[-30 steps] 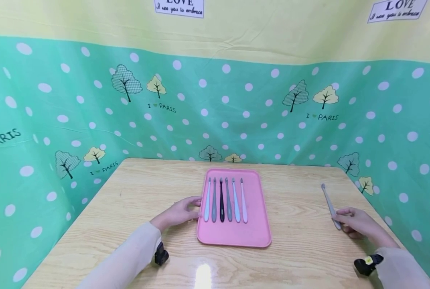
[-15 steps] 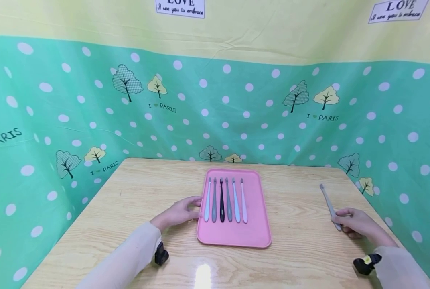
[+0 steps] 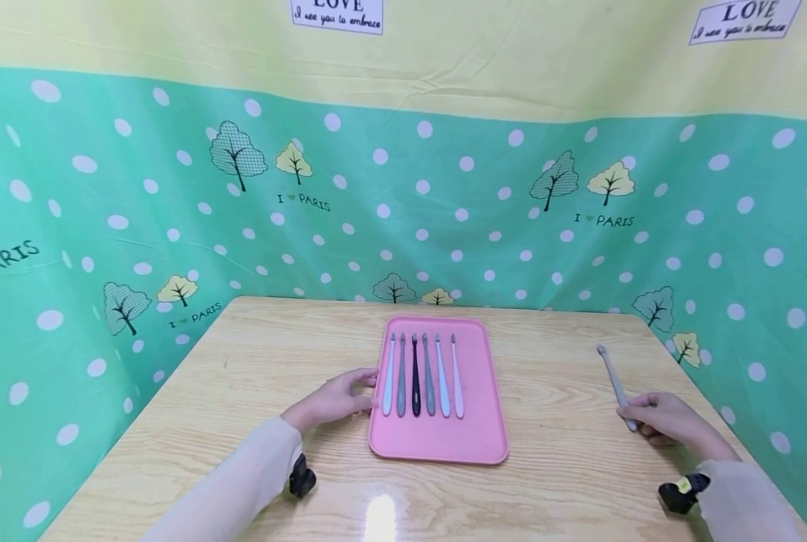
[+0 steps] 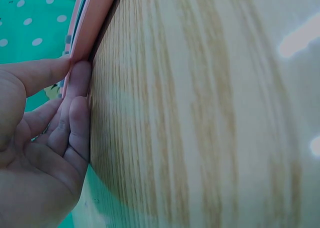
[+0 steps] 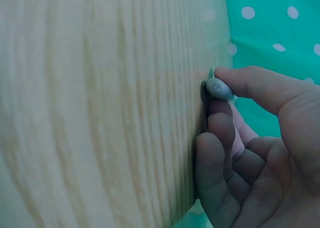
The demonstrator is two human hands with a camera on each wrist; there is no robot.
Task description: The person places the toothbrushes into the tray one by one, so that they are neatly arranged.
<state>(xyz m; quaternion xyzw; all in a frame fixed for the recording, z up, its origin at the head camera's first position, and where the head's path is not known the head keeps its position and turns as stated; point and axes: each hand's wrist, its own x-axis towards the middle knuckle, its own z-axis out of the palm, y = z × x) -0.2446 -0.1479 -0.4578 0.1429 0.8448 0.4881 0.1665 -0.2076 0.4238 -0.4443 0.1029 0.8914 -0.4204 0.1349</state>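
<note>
My right hand (image 3: 668, 423) pinches the lower handle of a grey toothbrush (image 3: 612, 376) at the right of the table. The brush slants with its small head away from me. In the right wrist view, the rounded handle end (image 5: 220, 89) shows between thumb and fingers, close to the wood. My left hand (image 3: 336, 397) touches the left rim of a pink tray (image 3: 437, 446) with relaxed, spread fingers. In the left wrist view, thumb and fingertips meet the tray's side (image 4: 97, 18). A row of toothbrushes lies in the tray, including a black one (image 3: 415, 380) and a pink one (image 3: 458, 380).
The wooden table (image 3: 552, 459) extends around the tray, with a gap of bare wood between tray and right hand. A green dotted curtain (image 3: 349, 226) hangs behind and at both sides. Light glares on the front of the table.
My right hand has shifted slightly left with the grey toothbrush in its grip. My left hand and the row in the tray have not visibly moved.
</note>
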